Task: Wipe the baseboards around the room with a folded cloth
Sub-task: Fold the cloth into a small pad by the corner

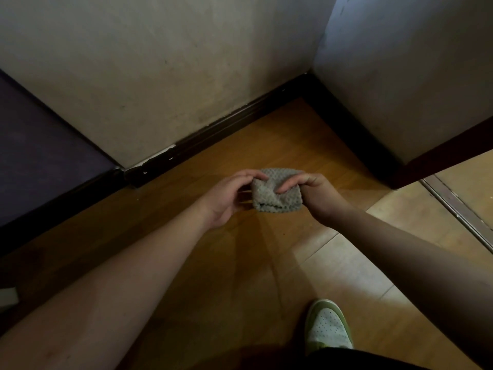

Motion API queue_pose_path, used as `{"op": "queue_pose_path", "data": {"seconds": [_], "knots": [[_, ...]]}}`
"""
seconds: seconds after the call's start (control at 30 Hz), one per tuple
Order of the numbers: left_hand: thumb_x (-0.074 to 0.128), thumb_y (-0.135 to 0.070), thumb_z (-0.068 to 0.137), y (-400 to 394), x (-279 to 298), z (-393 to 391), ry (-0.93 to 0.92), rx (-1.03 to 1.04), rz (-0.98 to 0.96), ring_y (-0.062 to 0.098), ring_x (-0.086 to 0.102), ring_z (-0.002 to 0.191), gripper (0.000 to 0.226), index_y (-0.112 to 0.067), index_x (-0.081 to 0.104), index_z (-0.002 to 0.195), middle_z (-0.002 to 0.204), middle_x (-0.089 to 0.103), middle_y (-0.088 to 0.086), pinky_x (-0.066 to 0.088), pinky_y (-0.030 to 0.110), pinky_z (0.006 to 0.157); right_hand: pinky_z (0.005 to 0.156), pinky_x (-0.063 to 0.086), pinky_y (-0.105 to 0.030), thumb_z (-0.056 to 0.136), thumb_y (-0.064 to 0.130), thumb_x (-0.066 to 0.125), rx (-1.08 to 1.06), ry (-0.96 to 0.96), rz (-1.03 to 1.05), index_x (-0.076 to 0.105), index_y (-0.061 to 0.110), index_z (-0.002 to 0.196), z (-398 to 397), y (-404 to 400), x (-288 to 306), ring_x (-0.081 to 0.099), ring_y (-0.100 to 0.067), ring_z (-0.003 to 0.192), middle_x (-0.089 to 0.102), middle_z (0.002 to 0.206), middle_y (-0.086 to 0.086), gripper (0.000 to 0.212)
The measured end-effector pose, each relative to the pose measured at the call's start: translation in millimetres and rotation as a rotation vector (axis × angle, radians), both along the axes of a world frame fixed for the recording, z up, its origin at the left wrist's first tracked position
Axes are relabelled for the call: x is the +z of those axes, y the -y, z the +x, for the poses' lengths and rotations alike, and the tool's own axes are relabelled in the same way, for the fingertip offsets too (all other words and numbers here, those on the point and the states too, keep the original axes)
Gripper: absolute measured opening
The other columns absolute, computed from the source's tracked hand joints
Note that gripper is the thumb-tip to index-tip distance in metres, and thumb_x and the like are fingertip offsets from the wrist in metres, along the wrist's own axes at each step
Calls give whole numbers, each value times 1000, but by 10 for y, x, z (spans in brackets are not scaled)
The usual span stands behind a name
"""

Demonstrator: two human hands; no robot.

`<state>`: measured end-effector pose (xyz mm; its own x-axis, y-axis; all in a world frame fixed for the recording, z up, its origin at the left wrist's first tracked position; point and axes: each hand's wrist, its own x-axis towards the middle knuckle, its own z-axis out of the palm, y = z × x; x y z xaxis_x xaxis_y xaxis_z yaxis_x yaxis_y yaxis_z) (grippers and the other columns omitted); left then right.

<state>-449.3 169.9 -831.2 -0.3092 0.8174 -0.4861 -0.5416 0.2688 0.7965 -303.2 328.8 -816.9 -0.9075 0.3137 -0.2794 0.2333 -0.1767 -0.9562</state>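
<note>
Shoe lowest, hands gripping cloth, baseboard seemingly chipped

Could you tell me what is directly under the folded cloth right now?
Wooden floor lies below the cloth, held up by both hands; the patch behind it is hidden.

Cloth, grey, folded: one, between both hands. Hands: two, left hand, right hand. Baseboard runs beyond hands: two. Shoe: one, below right hand.
</note>
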Motion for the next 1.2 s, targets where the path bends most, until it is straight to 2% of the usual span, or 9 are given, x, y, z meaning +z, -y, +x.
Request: {"op": "queue_pose_path", "data": {"seconds": [0.1,0.17,0.27,0.37,0.53,0.7,0.93,1.07,1.2], "knots": [[60,-14,95,22,5,21,-73,-114,8,20,65,107,23,-35,69,99,120,62,3,56,30,77,86,58,-36,100,-1,43,-21,-30,109,76,25,68,34,3,-15,66,-20,111,68,116,4,52],[68,-5,87,11,-18,35,-145,-156,35,20,63,111,39,-42,66,99,123,58,4,56,32,83,86,58,-38,100,-2,42,-64,-9,86,76,22,72,56,11,-40,64,-23,114,67,118,4,50],[72,-2,83,-1,-30,40,-249,-128,44,17,60,115,48,-46,64,103,128,53,-6,57,37,90,87,57,-41,96,6,40,-131,37,-141,75,17,101,76,6,-44,61,-31,117,63,127,-6,37],[74,-6,82,9,-34,35,-321,-116,52,17,58,117,51,-48,63,110,130,48,-12,57,39,90,90,55,-39,92,37,47,-113,88,-257,59,31,131,107,3,-17,57,-28,119,52,138,-3,42],[73,-7,83,8,10,16,-310,-151,103,6,58,118,60,-52,59,120,139,47,-10,55,29,90,102,43,-24,77,58,67,101,199,437,30,32,152,131,0,-48,25,-8,137,14,158,14,87],[77,-4,80,20,34,21,-276,-166,100,11,54,125,65,-50,60,122,140,50,-4,54,30,92,110,36,-24,66,62,72,196,152,673,31,18,152,133,-13,-44,29,-9,139,28,155,1,105],[81,-7,75,63,43,63,-388,-257,15,20,42,135,72,-50,56,127,152,32,-10,50,46,102,95,46,-27,72,45,83,257,202,996,44,18,144,124,40,-53,49,-8,111,55,130,-2,86],[79,-10,80,31,86,142,-625,-369,-11,18,40,136,76,-42,45,139,154,28,-10,48,43,105,81,46,-18,76,40,80,206,230,1072,52,18,134,190,97,-50,58,-10,101,62,116,2,69],[78,-18,81,-58,181,182,-953,-473,-11,6,44,124,75,-38,40,142,143,38,-12,45,25,99,67,42,-8,74,35,80,144,259,1042,57,16,126,291,79,12,58,-6,88,59,99,8,60]]}}
